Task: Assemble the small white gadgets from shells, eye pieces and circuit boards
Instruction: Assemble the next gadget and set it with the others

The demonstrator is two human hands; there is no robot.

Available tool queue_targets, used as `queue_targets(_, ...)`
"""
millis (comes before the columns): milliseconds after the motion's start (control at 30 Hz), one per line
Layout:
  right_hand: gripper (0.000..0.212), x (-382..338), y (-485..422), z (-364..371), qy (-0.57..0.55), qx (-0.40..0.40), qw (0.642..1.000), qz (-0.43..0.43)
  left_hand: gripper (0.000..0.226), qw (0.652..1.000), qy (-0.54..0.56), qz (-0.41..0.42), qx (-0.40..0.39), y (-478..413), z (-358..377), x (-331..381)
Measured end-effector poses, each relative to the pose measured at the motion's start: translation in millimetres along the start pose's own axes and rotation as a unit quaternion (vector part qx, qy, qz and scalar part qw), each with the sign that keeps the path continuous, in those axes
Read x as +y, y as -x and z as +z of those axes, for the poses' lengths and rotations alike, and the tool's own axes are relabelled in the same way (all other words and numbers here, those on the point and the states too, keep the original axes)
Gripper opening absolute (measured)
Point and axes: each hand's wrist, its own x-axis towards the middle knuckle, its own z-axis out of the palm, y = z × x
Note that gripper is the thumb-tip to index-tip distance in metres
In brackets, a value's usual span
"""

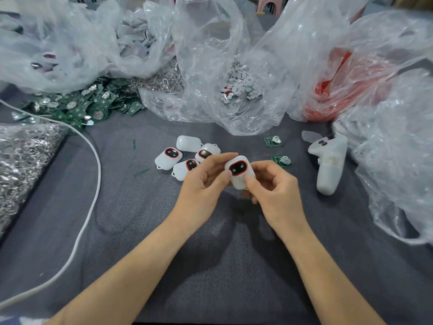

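Note:
A small white gadget [239, 171] with a dark, red-rimmed eye piece facing up is held between both hands above the grey cloth. My left hand [206, 181] pinches its left side with thumb and fingers. My right hand [274, 184] grips its right side, thumb pressing on the front below the eye piece. Several finished-looking white gadgets [168, 158] lie in a cluster just behind my left hand. Two loose green circuit boards [273, 141] [282, 161] lie behind my right hand.
A heap of green circuit boards [77, 104] sits at the back left. Clear plastic bags [210, 55] hold white discs [239, 83], shells and red parts [332, 90]. A white controller [329, 163] lies at right. A white cable [91, 184] curves at left, beside metal rings [21, 160].

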Motion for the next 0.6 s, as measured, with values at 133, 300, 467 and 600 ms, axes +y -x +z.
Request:
queue_targets(133, 0.009, -0.4, -0.2, 1.5, 0.007, -0.001, 1.000, 0.003, 0.035, 1.000, -0.009, -0.004, 0.002, 1.3, 0.7, 0.3)
queue_targets(300, 0.009, 0.3, -1.3, 0.5, -0.017, -0.010, 1.000, 0.022, 0.032, 1.000, -0.016, 0.003, -0.007, 3.0, 1.0, 2.1)
queue_targets(467, 0.008, -0.6, -0.4, -0.1, -0.063, -0.049, 0.997, 0.018, 0.027, 1.000, 0.011, -0.010, 0.010, 0.5, 0.5, 1.4)
queue_targets(600, 0.003, 0.8, -0.6, -0.5, -0.059, -0.060, 0.996, 0.012, 0.027, 0.999, -0.038, 0.002, -0.017, 3.2, -0.3, 1.9)
